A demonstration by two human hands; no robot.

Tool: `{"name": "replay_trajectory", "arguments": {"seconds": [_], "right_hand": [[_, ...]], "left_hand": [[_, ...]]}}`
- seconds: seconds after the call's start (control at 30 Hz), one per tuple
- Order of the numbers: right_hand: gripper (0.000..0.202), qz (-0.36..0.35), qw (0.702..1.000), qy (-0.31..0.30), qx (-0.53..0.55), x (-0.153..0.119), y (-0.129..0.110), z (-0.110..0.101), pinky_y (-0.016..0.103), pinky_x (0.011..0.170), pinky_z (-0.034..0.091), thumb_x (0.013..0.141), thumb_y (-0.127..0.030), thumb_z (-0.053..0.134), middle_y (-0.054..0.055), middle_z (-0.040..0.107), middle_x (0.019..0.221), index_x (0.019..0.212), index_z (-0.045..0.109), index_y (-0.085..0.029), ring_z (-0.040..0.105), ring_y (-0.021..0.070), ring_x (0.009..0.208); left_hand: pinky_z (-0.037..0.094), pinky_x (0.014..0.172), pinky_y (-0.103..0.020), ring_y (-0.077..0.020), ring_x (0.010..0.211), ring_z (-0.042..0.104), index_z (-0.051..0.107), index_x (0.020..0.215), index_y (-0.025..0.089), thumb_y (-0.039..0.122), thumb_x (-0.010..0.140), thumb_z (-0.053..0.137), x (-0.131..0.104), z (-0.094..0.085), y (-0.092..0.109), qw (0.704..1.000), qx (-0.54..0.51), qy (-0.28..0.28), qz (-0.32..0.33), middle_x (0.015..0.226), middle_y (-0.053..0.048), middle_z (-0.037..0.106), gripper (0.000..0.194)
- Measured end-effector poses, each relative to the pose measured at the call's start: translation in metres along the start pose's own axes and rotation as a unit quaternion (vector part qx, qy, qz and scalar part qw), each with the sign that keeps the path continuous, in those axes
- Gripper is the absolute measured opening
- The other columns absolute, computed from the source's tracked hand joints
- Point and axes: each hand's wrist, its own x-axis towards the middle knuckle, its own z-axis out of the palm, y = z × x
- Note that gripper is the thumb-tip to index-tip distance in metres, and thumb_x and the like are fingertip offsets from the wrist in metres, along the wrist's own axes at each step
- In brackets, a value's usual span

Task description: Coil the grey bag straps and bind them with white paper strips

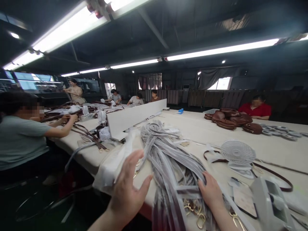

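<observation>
A large bundle of straps in translucent wrapping lies on the table in front of me, its near end hanging toward me. Several gold-coloured metal clasps show at the near right of the bundle. My left hand is raised at the bundle's left side, thumb and fingers spread, holding nothing. At the right edge of the straps rests my right hand, its thumb and forefinger apart against the wrapping. The rest of its fingers are partly hidden.
A white fan, a phone and a white device stand or lie at right. Brown leather bags are farther back. A white divider board splits the table. At left a co-worker handles brown straps.
</observation>
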Motion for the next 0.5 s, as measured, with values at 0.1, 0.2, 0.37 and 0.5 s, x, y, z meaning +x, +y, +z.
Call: {"name": "replay_trajectory", "arguments": {"seconds": [0.1,0.2,0.37,0.5], "right_hand": [[0.055,0.0,1.0,0.002,0.007,0.0,0.001,0.002,0.046,0.111,0.037,0.081,-0.045,0.04,0.017,0.06,0.132,0.121,0.057,-0.012,0.054,0.0324,0.124],[0.056,-0.001,1.0,0.003,0.005,0.001,0.001,0.002,0.048,0.111,0.037,0.08,-0.046,0.039,0.017,0.059,0.132,0.121,0.057,-0.013,0.053,0.0337,0.125],[0.059,-0.01,1.0,-0.005,-0.006,0.001,0.005,0.003,0.048,0.111,0.037,0.08,-0.048,0.036,0.018,0.059,0.133,0.122,0.056,-0.011,0.054,0.0347,0.124],[0.059,-0.004,1.0,-0.008,-0.008,0.005,0.017,0.012,0.049,0.111,0.038,0.078,-0.051,0.037,0.018,0.059,0.134,0.121,0.056,-0.015,0.055,0.0352,0.125]], "left_hand": [[0.051,0.099,-0.038,-0.0234,0.111,0.062,0.06,0.121,0.026,0.031,0.083,0.058,-0.018,0.034,-0.031,0.991,0.008,-0.125,-0.038,0.121,-0.006,0.065,0.038],[0.053,0.088,-0.031,-0.021,0.101,0.065,0.066,0.109,0.022,0.029,0.087,0.048,-0.041,0.074,-0.059,0.957,0.04,-0.253,-0.136,0.107,-0.007,0.069,0.029],[0.049,0.082,-0.027,-0.019,0.088,0.066,0.071,0.086,0.023,0.036,0.091,0.047,-0.047,0.118,-0.063,0.939,0.092,-0.283,-0.171,0.09,-0.004,0.072,0.028],[0.035,0.108,-0.033,-0.0244,0.128,0.05,0.057,0.126,0.014,0.027,0.095,0.041,-0.015,0.132,-0.088,0.925,0.191,-0.22,-0.243,0.135,-0.014,0.058,0.037]]}}
